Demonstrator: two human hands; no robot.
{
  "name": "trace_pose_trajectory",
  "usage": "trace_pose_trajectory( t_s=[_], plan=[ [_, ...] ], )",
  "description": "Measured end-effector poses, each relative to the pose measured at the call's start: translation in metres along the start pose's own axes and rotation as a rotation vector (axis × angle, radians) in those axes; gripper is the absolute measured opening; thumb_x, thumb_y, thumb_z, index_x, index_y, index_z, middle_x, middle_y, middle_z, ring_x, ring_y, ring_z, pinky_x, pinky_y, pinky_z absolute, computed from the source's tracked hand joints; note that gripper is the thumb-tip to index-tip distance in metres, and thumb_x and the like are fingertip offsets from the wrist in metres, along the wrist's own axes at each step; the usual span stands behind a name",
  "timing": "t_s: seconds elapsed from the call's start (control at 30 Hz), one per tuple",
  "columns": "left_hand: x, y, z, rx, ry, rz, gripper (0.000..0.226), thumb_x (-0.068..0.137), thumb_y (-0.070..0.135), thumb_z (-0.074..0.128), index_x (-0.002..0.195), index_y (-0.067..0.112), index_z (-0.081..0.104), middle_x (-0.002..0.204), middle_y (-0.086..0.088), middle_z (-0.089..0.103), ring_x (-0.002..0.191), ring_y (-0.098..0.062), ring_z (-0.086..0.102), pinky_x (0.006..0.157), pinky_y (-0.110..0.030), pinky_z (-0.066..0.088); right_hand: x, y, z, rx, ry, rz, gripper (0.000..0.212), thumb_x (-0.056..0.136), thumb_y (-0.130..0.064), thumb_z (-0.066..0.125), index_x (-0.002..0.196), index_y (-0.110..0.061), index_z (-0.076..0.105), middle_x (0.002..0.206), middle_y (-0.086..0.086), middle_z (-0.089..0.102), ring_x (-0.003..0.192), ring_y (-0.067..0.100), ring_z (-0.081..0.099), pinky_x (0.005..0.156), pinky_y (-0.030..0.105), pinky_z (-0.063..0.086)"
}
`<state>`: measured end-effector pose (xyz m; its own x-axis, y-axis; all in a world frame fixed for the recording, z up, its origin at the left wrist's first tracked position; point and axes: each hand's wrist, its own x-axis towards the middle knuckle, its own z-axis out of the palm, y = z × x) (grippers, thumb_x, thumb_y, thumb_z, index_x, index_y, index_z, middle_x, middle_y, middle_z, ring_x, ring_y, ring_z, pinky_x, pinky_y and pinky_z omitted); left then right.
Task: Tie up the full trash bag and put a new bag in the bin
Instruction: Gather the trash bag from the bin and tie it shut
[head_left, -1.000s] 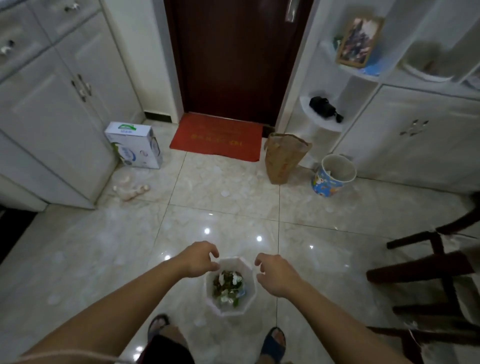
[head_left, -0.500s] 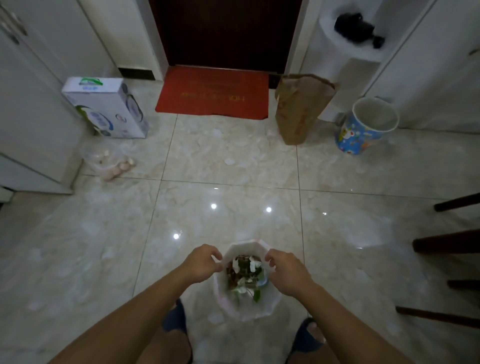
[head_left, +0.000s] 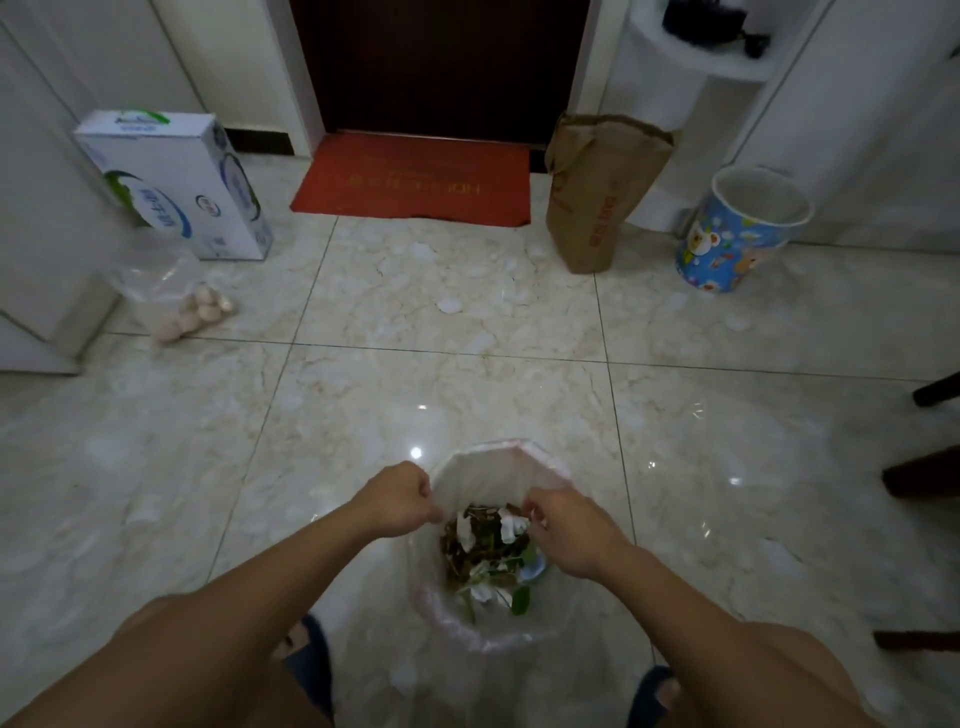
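A small white bin stands on the tiled floor between my feet, lined with a thin translucent trash bag. Green leaves, scraps and white paper fill the bag. My left hand pinches the bag's rim on the left side, fingers curled. On the right side my right hand pinches the bag's edge above the waste. The bag's far edge stands up a little from the bin.
A milk carton box and a clear bag of eggs lie at the left. A red doormat, a brown paper bag and a blue patterned bin stand ahead. Dark chair legs are at the right.
Both hands came down onto the bin and took hold of the bag's rim. The bag's edges now lift inward off the bin. My head tilted further down.
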<state>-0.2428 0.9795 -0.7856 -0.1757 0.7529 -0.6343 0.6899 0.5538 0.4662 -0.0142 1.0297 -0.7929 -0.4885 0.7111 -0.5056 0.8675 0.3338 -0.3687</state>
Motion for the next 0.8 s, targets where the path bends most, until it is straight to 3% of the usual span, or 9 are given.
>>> trace_pose_trajectory(
  t_s=[0.23, 0.37, 0.53, 0.63, 0.73, 0.8],
  plan=[
    [-0.047, -0.021, 0.016, 0.005, -0.003, 0.039, 0.020, 0.079, 0.022, 0.075, 0.073, 0.009, 0.062, 0.068, -0.008, 0.064, 0.058, -0.018, 0.061, 0.058, -0.029, 0.052, -0.046, -0.021, 0.012, -0.030, 0.083, 0.008, 0.031, 0.096, -0.028, 0.052, 0.123, -0.018, 0.060, 0.122, 0.005, 0.065, 0.106, 0.023, 0.061, 0.076, 0.026, 0.041],
    [-0.066, -0.029, 0.007, -0.004, 0.034, 0.021, 0.021, 0.081, 0.024, 0.073, 0.083, 0.004, 0.069, 0.074, -0.010, 0.069, 0.062, -0.019, 0.065, 0.065, -0.030, 0.056, -0.064, -0.030, 0.011, -0.061, 0.109, 0.012, 0.032, 0.093, -0.034, 0.055, 0.122, -0.021, 0.060, 0.119, 0.005, 0.066, 0.102, 0.022, 0.062, 0.084, 0.033, 0.052],
    [-0.063, -0.028, -0.001, 0.020, 0.134, 0.024, 0.020, 0.078, 0.025, 0.072, 0.071, 0.012, 0.060, 0.068, -0.009, 0.060, 0.060, -0.021, 0.058, 0.060, -0.030, 0.047, -0.064, -0.025, 0.010, -0.112, 0.130, -0.021, 0.032, 0.094, -0.031, 0.056, 0.125, -0.021, 0.059, 0.118, 0.003, 0.066, 0.101, 0.020, 0.062, 0.087, 0.035, 0.054],
    [-0.055, -0.035, 0.009, -0.038, 0.224, 0.005, 0.019, 0.079, 0.025, 0.071, 0.073, 0.016, 0.055, 0.074, -0.006, 0.055, 0.066, -0.020, 0.053, 0.063, -0.029, 0.042, -0.055, -0.019, 0.015, -0.103, 0.131, -0.057, 0.028, 0.096, -0.030, 0.054, 0.121, -0.021, 0.061, 0.113, 0.001, 0.068, 0.095, 0.016, 0.064, 0.085, 0.034, 0.055],
    [-0.047, -0.046, 0.023, -0.157, 0.223, -0.060, 0.023, 0.082, 0.025, 0.071, 0.097, 0.014, 0.058, 0.094, -0.007, 0.056, 0.083, -0.022, 0.057, 0.072, -0.031, 0.047, -0.047, -0.011, 0.019, -0.044, 0.155, -0.072, 0.026, 0.095, -0.026, 0.057, 0.119, -0.020, 0.063, 0.110, -0.001, 0.068, 0.093, 0.013, 0.064, 0.083, 0.030, 0.055],
    [-0.043, -0.055, 0.029, -0.385, 0.155, -0.142, 0.059, 0.082, 0.026, 0.072, 0.132, 0.012, 0.043, 0.123, -0.013, 0.053, 0.103, -0.027, 0.057, 0.075, -0.034, 0.052, -0.044, -0.007, 0.025, 0.029, 0.163, -0.068, 0.024, 0.094, -0.024, 0.058, 0.117, -0.020, 0.064, 0.108, -0.001, 0.069, 0.093, 0.013, 0.064, 0.084, 0.032, 0.056]
  ],
)
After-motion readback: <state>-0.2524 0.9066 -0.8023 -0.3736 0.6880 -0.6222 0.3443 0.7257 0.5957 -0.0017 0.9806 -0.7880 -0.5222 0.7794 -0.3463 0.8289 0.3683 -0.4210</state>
